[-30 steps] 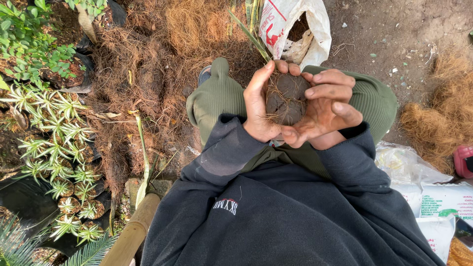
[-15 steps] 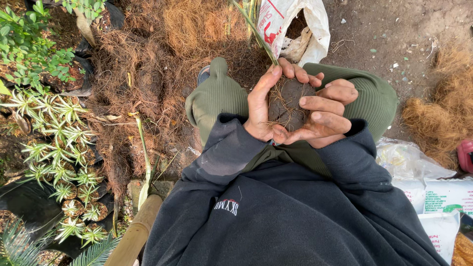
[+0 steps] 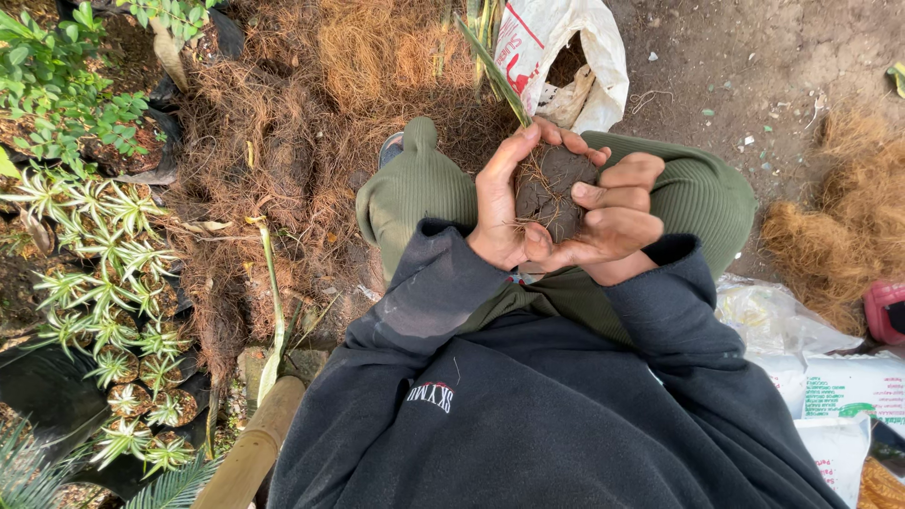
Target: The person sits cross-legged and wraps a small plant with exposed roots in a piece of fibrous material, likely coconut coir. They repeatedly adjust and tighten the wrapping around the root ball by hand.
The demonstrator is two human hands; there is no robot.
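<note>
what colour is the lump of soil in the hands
Dark brown soil ball with pale thin roots, cupped in both hands; head view shows it.

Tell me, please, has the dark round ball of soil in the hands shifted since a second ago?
No: the dark soil ball sits just below the white sack's opening, cupped by both hands, as before.
</note>
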